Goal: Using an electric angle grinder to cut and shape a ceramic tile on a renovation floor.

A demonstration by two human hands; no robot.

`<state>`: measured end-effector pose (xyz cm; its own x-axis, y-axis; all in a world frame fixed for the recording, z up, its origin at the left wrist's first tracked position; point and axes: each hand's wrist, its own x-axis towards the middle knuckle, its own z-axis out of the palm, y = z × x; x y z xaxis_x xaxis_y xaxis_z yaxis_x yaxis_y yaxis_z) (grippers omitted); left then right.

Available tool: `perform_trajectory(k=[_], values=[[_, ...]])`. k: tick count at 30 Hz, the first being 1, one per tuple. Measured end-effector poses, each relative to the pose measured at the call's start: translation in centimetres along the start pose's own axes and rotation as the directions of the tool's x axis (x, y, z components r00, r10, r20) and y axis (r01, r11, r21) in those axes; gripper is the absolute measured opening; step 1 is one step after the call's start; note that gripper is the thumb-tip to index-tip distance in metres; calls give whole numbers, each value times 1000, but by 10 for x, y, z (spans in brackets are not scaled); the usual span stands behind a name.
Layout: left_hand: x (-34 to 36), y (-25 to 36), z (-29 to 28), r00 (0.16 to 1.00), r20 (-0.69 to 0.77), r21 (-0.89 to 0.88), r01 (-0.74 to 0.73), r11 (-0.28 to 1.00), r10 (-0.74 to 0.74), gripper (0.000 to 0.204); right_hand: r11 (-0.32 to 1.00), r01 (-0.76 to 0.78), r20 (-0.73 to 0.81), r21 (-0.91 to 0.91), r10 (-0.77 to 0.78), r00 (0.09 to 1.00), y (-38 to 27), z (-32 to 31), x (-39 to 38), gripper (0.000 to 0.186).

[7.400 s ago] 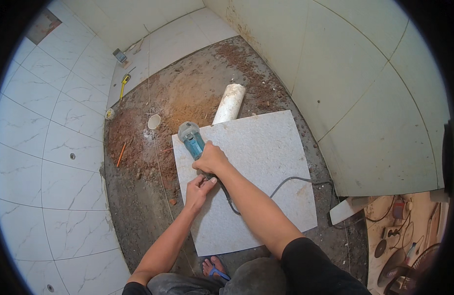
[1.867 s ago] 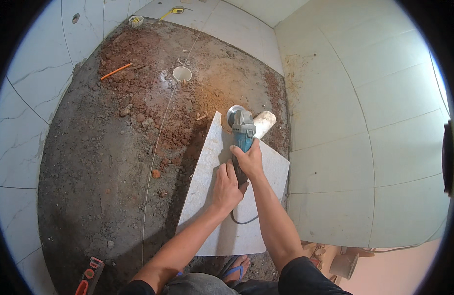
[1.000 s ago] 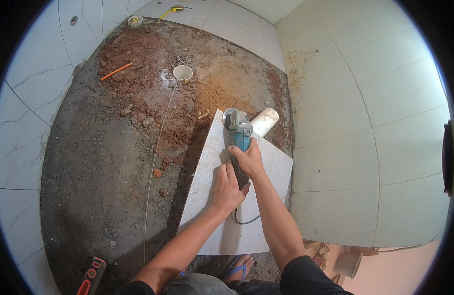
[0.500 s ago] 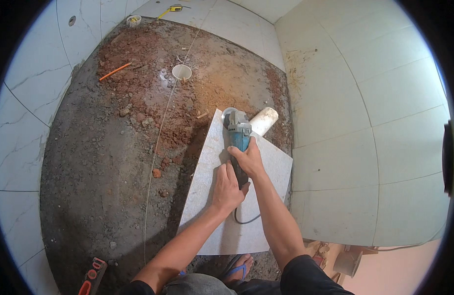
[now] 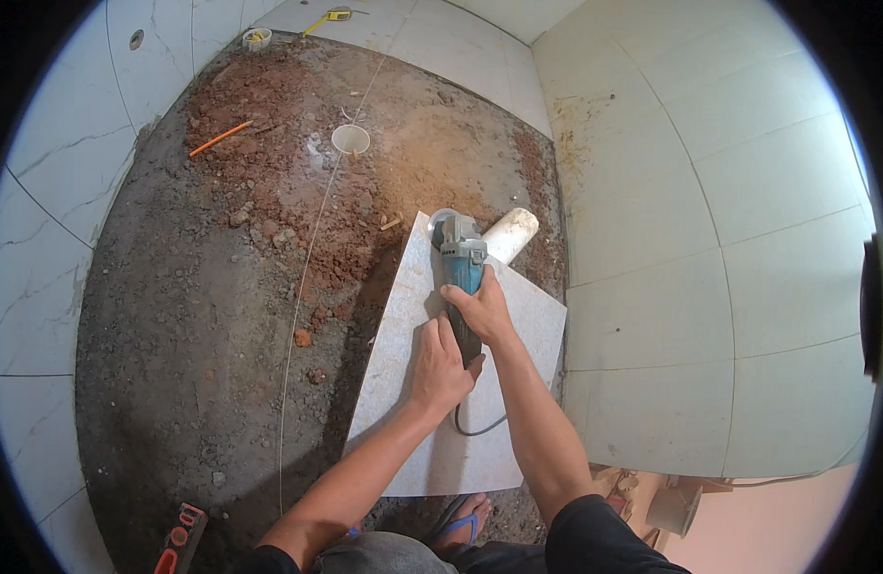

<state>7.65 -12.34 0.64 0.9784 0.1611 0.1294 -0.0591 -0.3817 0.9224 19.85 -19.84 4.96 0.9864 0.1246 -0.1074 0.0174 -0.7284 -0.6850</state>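
Note:
A blue and black angle grinder (image 5: pixel 466 275) with a grey metal head lies along a pale tile (image 5: pixel 393 421), its disc at the tile's far corner. My right hand (image 5: pixel 486 311) is wrapped round the grinder's body from the right, the thumb across its top. Lower down, my left hand (image 5: pixel 443 368) is closed on the dark rear part from the left; some of its fingers are hidden beneath the tool. A dark cord (image 5: pixel 479 432) curves from the grinder's rear over the tile. Under the tile's far edge a white pipe (image 5: pixel 514 235) sticks out.
Rough soil (image 5: pixel 193 277) covers the floor, with a taut string across it. An open pipe end (image 5: pixel 350 140), an orange pencil (image 5: pixel 219 140), a small tub (image 5: pixel 257 39) and a yellow tape measure (image 5: pixel 338 14) are farther off. Near left is a red and black level (image 5: pixel 181 540). Tiled walls flank both sides.
The view has shifted very slightly. Both hands and the grinder keep the same place on the tile.

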Motion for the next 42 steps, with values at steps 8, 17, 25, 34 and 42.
perform_trajectory(k=[8,17,25,34,42], values=[[0,0,1,1000,-10,-6,-9,1000,9,92,999,-38,26,-9,38,999,-1,-2,2,74],[0,-1,1,1000,-27,10,-2,1000,2,91,1000,-24,37,-13,24,999,3,0,5,76],[1,2,-1,1000,-13,6,-1,1000,2,90,998,-20,34,-54,21,999,0,-3,5,80],[1,-1,1,998,-48,10,-32,999,33,90,999,-6,37,-40,7,999,-3,-3,5,78],[1,-1,4,999,-38,9,-9,1000,9,90,1000,6,45,-6,-6,999,1,-3,6,75]])
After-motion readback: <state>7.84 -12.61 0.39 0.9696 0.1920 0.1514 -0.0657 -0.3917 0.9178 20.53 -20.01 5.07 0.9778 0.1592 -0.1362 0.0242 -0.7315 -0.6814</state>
